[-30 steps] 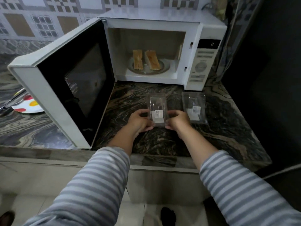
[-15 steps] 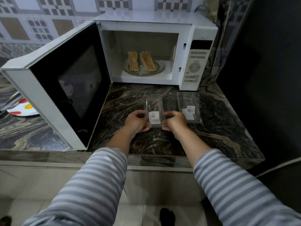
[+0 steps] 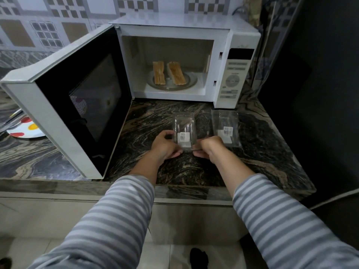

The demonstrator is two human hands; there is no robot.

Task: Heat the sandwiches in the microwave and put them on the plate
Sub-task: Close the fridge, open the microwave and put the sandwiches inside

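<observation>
Both hands gripped one clear plastic container (image 3: 184, 131) on the counter (image 3: 262, 152): left hand (image 3: 165, 146) on its left edge, right hand (image 3: 208, 147) on its right. Two sandwiches (image 3: 169, 72) lay on the turntable inside the open microwave (image 3: 239, 74). Second container (image 3: 226, 128) just right. Spotted plate (image 3: 25, 131) far left.

One wide-angle camera sits on my head, looking forward and steeply down. It faces the table (image 3: 262, 152) edge and the open microwave (image 3: 194, 32) behind it, close enough that my sleeves fill the bottom.
</observation>
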